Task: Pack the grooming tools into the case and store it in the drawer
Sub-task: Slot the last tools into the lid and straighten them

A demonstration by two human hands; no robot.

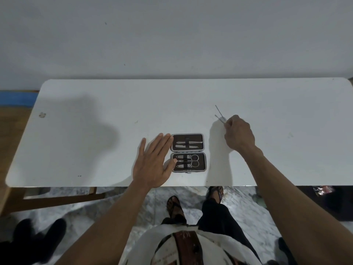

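Left hand: laid flat and palm-down on the white desk, fingers spread and extended, gripping nothing. Its fingertips touch the left rim of the open grooming case; the forearm runs back over the near desk edge.

Right hand: raised above the desk to the right of and beyond the case, fingers curled closed around two thin metal tools. The tools' slender ends project up and to the left from the fist; their exact type is too fine to tell.

The case lies opened flat near the middle of the near half of the desk, its two dark-lined halves one behind the other. The far half carries two slim metal implements under a strap. The near half carries small scissors with their ring handles to the right, and two nail clippers alongside them.

Surroundings: a plain grey wall rises directly behind the far desk edge. The surface is bare to the left of the left hand and to the right of the right hand, apart from small marks. The person's sandalled feet stand on a marbled floor below the near edge.
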